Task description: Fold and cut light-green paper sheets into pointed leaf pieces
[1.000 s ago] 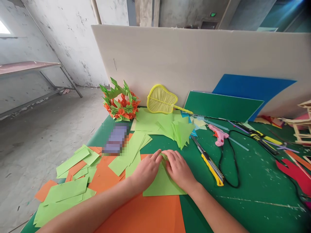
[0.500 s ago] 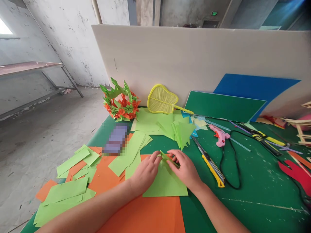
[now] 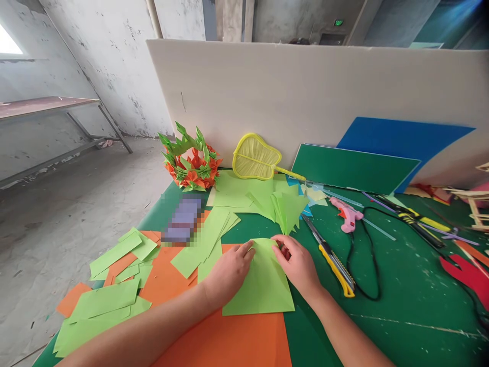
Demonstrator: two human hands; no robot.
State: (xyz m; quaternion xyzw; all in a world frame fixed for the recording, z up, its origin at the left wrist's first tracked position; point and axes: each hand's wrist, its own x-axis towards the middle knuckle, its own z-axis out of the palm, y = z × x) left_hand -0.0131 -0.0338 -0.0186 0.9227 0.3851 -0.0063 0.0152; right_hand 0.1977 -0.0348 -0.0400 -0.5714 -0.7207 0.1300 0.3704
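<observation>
A light green sheet of paper (image 3: pixel 263 285) lies in front of me, partly over a large orange sheet (image 3: pixel 229 339). Its far edge bows up a little between my hands. My left hand (image 3: pixel 234 266) holds the paper at its far left side, fingers close together. At the far right corner, my right hand (image 3: pixel 297 262) pinches the edge between thumb and fingers. Beyond the hands lie folded green paper pieces (image 3: pixel 286 206). Left of my left hand are several cut green strips (image 3: pixel 200 242).
A yellow utility knife (image 3: pixel 332 262) and pink glue gun (image 3: pixel 346 214) with a black cord lie at right. An orange-and-green paper crown-like piece (image 3: pixel 191 163) and yellow fan (image 3: pixel 255 157) stand at the back. More strips (image 3: pixel 103 300) cover the left edge of the green table (image 3: pixel 382 326).
The raised fold at the paper's far edge has come open, and the sheet now spreads flatter. My right hand has shifted slightly right with its fingers curled in; my left hand has hardly moved.
</observation>
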